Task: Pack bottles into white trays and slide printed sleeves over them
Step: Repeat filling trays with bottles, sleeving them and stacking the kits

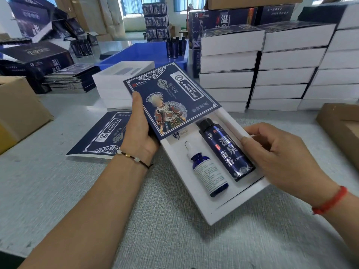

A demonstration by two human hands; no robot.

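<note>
One white tray [211,208] at centre frame, tilted diagonally, holding two bottles: a dropper bottle [208,171] on the left and a taller dark bottle [226,150] on the right, side by side in separate recesses. One printed sleeve [171,98] covers the tray's upper end; the lower part is exposed. Left hand [138,123] grips the sleeve's left edge. Right hand [279,152] grips the tray's right edge, thumb on the rim. A second sleeve [101,136] lies flat on the table [97,200] to the left, partly under the left hand. Boxed white stacks [272,70] fill upper right; blue bin [147,53] behind. Open table at lower frame.
</note>
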